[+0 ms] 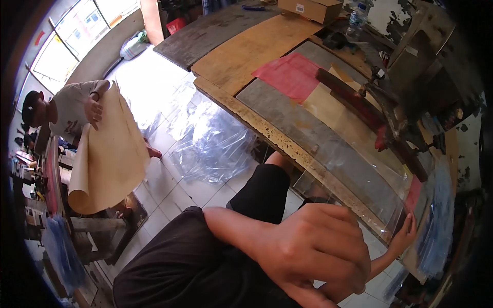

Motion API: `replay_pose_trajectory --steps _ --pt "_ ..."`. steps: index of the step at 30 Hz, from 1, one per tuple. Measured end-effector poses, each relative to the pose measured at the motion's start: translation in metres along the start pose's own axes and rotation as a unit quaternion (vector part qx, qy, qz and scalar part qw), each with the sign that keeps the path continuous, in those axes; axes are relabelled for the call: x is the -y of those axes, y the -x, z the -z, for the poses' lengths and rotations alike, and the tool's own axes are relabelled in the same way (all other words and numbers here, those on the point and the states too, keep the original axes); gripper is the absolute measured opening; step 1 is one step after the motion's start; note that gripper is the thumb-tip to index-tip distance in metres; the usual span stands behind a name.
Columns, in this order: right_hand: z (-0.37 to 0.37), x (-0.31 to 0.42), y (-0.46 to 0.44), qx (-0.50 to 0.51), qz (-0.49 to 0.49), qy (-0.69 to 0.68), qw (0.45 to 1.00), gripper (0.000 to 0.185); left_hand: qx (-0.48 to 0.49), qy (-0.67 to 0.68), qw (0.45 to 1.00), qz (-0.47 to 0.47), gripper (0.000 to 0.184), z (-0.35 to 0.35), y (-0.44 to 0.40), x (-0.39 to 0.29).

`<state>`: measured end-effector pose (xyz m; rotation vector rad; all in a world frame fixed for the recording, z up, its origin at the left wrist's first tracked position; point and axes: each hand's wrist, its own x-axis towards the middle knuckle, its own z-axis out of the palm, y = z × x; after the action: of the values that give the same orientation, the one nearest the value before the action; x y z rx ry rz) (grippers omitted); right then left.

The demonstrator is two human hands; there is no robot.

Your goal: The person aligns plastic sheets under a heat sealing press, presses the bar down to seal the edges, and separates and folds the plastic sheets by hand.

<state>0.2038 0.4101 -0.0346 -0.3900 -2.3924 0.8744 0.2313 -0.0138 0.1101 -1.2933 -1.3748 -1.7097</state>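
Observation:
My left hand is large in the foreground, back towards me and fingers curled; anything inside it is hidden. Further right, my right hand is at the table's near corner, its fingers closed at the edge of a clear plastic sheet. The sheet overhangs the worktable's worn wooden edge. On the grey tabletop lie a pink sheet and a tan sheet, partly under clear film. A long dark red bar with a metal mechanism lies across them.
Crumpled clear plastic covers part of the tiled floor. At the left, another person holds a large brown sheet. A cardboard box and a plastic bottle stand at the back. Bluish plastic strips hang at the right.

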Motion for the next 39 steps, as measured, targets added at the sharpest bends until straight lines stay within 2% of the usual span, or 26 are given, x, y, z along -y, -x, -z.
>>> replay_pose_trajectory --steps 2,4,8,17,18,20,23,25,35,37,39 --pt "0.001 -0.002 0.000 0.004 0.008 0.005 1.000 0.043 -0.002 -0.017 1.000 0.008 0.048 0.000 -0.001 -0.001" --pt "0.001 -0.004 -0.002 0.009 0.019 0.008 1.000 0.043 -0.043 -0.006 0.999 -0.015 0.044 -0.001 0.000 0.001" --pt "0.003 -0.010 -0.003 0.014 0.021 0.014 1.000 0.045 -0.022 -0.021 0.999 -0.012 0.047 0.008 0.014 -0.001" --pt "0.003 -0.031 -0.011 0.025 0.031 0.039 0.998 0.048 -0.087 -0.051 0.994 -0.043 0.044 0.014 0.016 -0.008" --pt "0.003 -0.034 -0.011 0.029 0.033 0.036 0.998 0.048 -0.096 -0.055 0.988 -0.107 0.045 0.016 0.015 -0.001" --pt "0.004 -0.033 -0.011 0.035 0.034 0.035 0.998 0.049 -0.104 -0.062 0.978 -0.170 0.046 0.016 0.014 0.005" --pt "0.006 -0.035 -0.013 0.040 0.031 0.042 0.998 0.050 -0.124 -0.069 0.973 -0.183 0.048 0.016 0.017 0.000" --pt "0.006 -0.035 -0.012 0.041 0.034 0.041 0.998 0.051 -0.094 -0.056 0.992 -0.061 0.041 0.018 0.021 -0.016" --pt "0.005 -0.042 -0.017 0.043 0.055 0.044 0.997 0.052 -0.101 -0.037 0.994 -0.034 0.039 0.012 0.025 -0.012" --pt "0.005 -0.042 -0.016 0.041 0.053 0.049 0.997 0.052 -0.113 -0.042 0.990 -0.074 0.042 0.011 0.027 -0.006" --pt "0.005 -0.039 -0.015 0.040 0.050 0.054 0.997 0.051 -0.104 -0.045 0.991 -0.067 0.042 0.013 0.028 -0.006"
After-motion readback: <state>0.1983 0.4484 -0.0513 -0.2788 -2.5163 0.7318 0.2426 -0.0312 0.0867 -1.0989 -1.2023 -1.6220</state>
